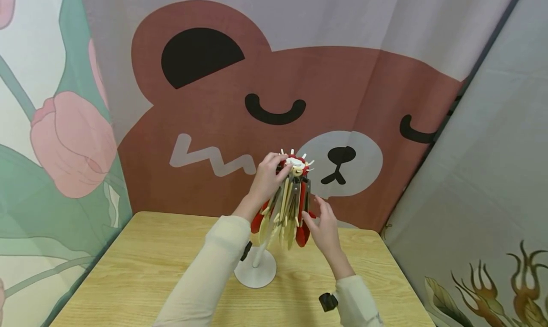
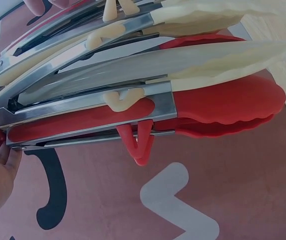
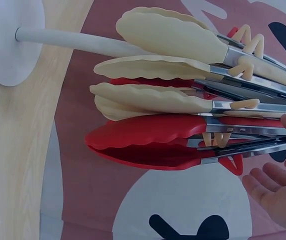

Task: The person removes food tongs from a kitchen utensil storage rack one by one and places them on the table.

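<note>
Several kitchen tongs hang around the white top of a display stand [image 1: 295, 161], some with red heads and others with cream ones. My left hand [image 1: 267, 177] holds that top from the left, thumb and fingers at the hooks. In the left wrist view its fingertips meet the ring end of the red tongs [image 2: 228, 100]. Low on the other side is my right hand [image 1: 325, 227], fingers spread beside a second pair of red tongs [image 3: 153, 131]. The right wrist view has its thumb right at the handles, the other fingers extended and apart from them. Cream tongs [image 3: 175, 42] hang alongside.
The stand's slim white pole [image 3: 78, 41] rises from a round base [image 1: 256, 275] on a wooden table [image 1: 171, 270]. Behind the table hangs a curtain [image 1: 205, 127] printed with a bear. A grey curtain [image 1: 484, 175] closes off the right side.
</note>
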### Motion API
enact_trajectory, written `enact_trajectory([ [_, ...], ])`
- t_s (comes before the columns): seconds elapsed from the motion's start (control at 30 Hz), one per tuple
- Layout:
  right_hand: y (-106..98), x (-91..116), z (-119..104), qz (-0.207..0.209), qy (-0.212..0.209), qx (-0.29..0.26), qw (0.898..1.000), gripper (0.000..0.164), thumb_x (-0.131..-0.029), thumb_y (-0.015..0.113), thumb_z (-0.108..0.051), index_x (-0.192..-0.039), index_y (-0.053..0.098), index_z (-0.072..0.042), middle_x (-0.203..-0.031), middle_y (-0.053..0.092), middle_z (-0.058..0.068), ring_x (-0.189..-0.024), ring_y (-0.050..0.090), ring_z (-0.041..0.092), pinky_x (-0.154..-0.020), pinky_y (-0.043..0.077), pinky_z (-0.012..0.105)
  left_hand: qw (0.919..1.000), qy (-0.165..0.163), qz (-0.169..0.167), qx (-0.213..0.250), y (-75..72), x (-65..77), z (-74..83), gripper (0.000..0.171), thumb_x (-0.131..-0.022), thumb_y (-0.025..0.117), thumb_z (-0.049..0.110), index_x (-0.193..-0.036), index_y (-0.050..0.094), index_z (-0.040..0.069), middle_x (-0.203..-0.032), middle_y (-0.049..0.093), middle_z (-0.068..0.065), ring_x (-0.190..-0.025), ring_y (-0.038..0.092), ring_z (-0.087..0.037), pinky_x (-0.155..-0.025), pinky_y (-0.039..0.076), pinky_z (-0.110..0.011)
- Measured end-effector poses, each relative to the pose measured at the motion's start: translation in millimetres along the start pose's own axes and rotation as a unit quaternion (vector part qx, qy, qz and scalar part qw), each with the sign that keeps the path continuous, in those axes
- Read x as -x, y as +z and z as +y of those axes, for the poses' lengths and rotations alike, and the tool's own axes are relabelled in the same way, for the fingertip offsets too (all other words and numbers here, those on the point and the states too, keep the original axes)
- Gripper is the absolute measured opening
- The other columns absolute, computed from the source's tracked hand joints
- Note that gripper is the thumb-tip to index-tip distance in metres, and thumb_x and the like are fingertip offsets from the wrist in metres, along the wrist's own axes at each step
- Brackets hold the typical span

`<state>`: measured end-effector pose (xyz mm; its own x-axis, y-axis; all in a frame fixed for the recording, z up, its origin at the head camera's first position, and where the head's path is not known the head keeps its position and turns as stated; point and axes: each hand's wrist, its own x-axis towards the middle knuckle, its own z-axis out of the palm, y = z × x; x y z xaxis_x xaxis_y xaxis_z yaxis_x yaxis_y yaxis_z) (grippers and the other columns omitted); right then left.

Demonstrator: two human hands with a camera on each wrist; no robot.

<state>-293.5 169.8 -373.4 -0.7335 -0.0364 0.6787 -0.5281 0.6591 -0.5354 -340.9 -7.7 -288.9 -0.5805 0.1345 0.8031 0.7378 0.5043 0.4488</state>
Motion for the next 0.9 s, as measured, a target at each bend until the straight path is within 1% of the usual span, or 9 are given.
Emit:
enact_trajectory([
  [0.2, 0, -3, 3, 0.000, -0.007, -0.016, 1.000, 0.053, -0.082, 0.065, -0.016, -0.125, 0.043, 0.006, -0.113, 0.051, 0.022, -0.101, 0.051, 0.034, -0.072, 0.048, 0.044, 1.0000, 0.004, 0.003, -0.001, 0.4, 0.9, 2.0, 0.029, -0.086, 0.060, 0.015, -0.108, 0.060, -0.004, -0.102, 0.056, -0.014, -0.094, 0.054, -0.022, -0.082, 0.045, -0.030],
  [0.43, -1, -6, 1, -0.020, 0.023, -0.047, 0.998, 0.054, -0.083, 0.064, -0.020, -0.126, 0.042, 0.004, -0.113, 0.050, 0.020, -0.101, 0.052, 0.032, -0.080, 0.046, 0.043, 0.9999, 0.006, 0.009, 0.003, 0.7, 1.3, 3.7, 0.028, -0.085, 0.061, 0.013, -0.107, 0.060, -0.005, -0.101, 0.056, -0.014, -0.093, 0.055, -0.023, -0.081, 0.045, -0.031],
  [0.5, 0, -8, 1, -0.027, 0.023, -0.050, 0.998, 0.054, -0.083, 0.065, -0.020, -0.126, 0.042, 0.004, -0.113, 0.050, 0.020, -0.100, 0.053, 0.032, -0.080, 0.046, 0.042, 0.9999, 0.005, 0.009, 0.003, 0.6, 1.3, 3.5, 0.028, -0.085, 0.061, 0.013, -0.107, 0.060, -0.005, -0.101, 0.056, -0.014, -0.093, 0.055, -0.023, -0.082, 0.045, -0.031],
  [0.63, 2, -9, 1, -0.034, 0.016, -0.047, 0.998, 0.053, -0.084, 0.063, -0.020, -0.127, 0.043, 0.003, -0.112, 0.051, 0.020, -0.097, 0.054, 0.032, -0.079, 0.046, 0.042, 1.0000, 0.001, 0.006, -0.001, 0.3, 1.6, 4.1, 0.028, -0.086, 0.061, 0.014, -0.108, 0.060, -0.004, -0.102, 0.056, -0.013, -0.094, 0.055, -0.022, -0.082, 0.045, -0.030],
  [0.9, 5, -11, 5, -0.032, -0.005, -0.050, 0.998, 0.048, -0.085, 0.062, -0.016, -0.125, 0.045, 0.003, -0.107, 0.053, 0.020, -0.087, 0.057, 0.031, -0.074, 0.048, 0.044, 1.0000, 0.001, 0.003, -0.001, 0.5, 2.0, 3.3, 0.029, -0.086, 0.060, 0.015, -0.109, 0.060, -0.002, -0.102, 0.055, -0.013, -0.093, 0.054, -0.021, -0.081, 0.045, -0.029],
])
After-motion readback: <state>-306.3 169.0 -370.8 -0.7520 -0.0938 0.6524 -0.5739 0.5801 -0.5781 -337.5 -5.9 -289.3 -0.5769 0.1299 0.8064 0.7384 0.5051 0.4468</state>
